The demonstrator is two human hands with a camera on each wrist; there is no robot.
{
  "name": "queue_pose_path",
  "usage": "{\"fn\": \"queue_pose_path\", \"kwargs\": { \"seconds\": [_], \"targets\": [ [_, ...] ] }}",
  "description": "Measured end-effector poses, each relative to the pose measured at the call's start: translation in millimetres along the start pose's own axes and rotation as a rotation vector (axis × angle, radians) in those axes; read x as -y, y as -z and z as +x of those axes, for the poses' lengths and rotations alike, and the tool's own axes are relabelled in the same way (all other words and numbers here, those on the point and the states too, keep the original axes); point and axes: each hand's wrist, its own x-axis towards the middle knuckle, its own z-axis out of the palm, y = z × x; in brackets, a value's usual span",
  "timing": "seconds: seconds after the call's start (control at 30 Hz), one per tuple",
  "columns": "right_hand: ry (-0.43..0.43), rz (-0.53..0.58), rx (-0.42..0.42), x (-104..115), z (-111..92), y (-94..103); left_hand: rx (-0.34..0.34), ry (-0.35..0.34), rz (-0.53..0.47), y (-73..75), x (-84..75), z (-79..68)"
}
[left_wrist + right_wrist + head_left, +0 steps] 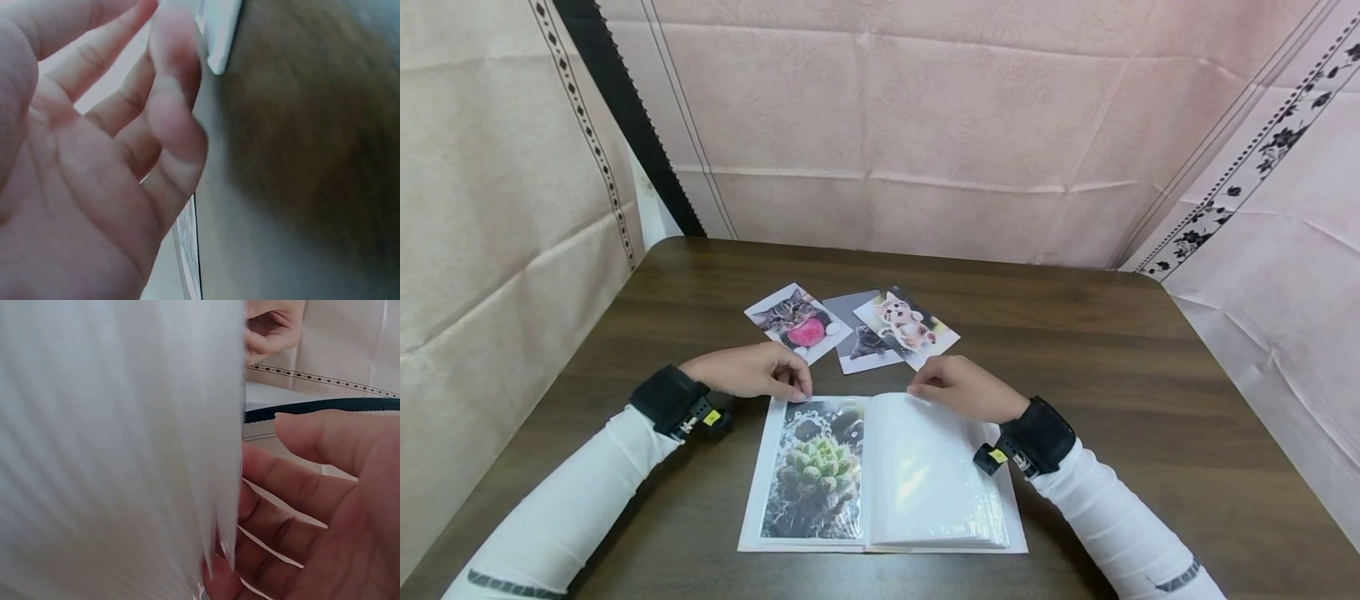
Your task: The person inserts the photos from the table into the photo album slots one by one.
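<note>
An opened photo album (752, 533) lies on the table, with a succulent photo (820, 467) in its left page and a white right page (940, 475) in clear sleeves. My left hand (760, 371) pinches the album's top edge above the succulent photo; its fingers are curled in the left wrist view, where the fingertips partly hide the contact. My right hand (966, 387) touches the top of the right page. In the right wrist view its fingers (275, 525) rest against the fanned page edges (187, 456), with the thumb standing apart.
Beyond the album lie a photo of a cat with a pink ball (793, 321), a partly covered cat photo (861, 350), and a photo of a pale kitten (910, 325) overlapping it. Cloth curtains (880, 125) stand behind the brown table (1075, 333).
</note>
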Motion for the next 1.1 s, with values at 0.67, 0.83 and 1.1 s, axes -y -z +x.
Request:
{"fn": "queue_pose_path", "kwargs": {
  "seconds": [0.67, 0.83, 1.1],
  "targets": [
    [-0.01, 0.022, -0.034, -0.7, -5.2, 0.1, -0.482, 0.377, 0.194, 43.1, 34.0, -3.0],
    [0.0, 0.02, -0.044, -0.3, -5.9, -0.5, -0.497, 0.487, 0.197, 54.3, 41.0, 0.6],
    [0.021, 0.025, -0.054, 0.1, -6.0, -0.9, -0.43, 0.611, 0.196, 60.1, 47.3, 4.1]
  ]
}}
